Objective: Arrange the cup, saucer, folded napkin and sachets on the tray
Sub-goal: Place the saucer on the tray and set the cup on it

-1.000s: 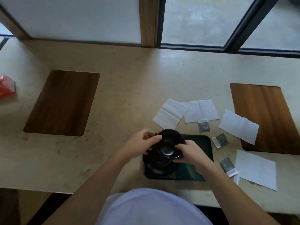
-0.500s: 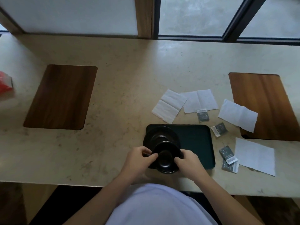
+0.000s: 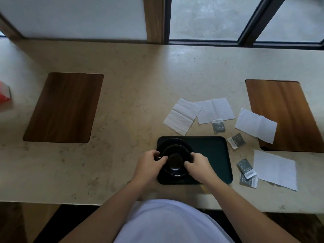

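Both my hands are on the black cup (image 3: 175, 161), gripping it from opposite sides. My left hand (image 3: 149, 163) holds the cup's left side, fingers curled at the rim where the handle seems to be; my right hand (image 3: 197, 165) clasps the right side. The cup sits over the left half of the dark green tray (image 3: 213, 153). The black saucer (image 3: 172, 143) lies on the tray too, its far rim showing just beyond the cup. Whether the cup rests on the saucer or is held just above it, I cannot tell.

Right half of the tray: bare.

Off the tray, on the beige counter (image 3: 131, 102):
- Folded white napkin (image 3: 182, 116) just beyond the tray's far left corner.
- Second napkin (image 3: 214, 110) beside it, beyond the tray's far edge, overlapping the first.
- Grey sachet (image 3: 218, 126) just beyond the tray's far right corner, touching the second napkin.
- Another sachet (image 3: 236, 140) just right of the tray's far right corner.
- Two more sachets (image 3: 246, 169) stacked askew, right of the tray's near right corner.
- Crumpled napkin (image 3: 256, 125) further right of the tray, partly over a wooden inset (image 3: 287, 116).
- Flat napkin (image 3: 275, 169) right of the stacked sachets.

Far left of the tray: a second wooden inset (image 3: 64, 108), and a red box (image 3: 5, 92) at the frame edge.
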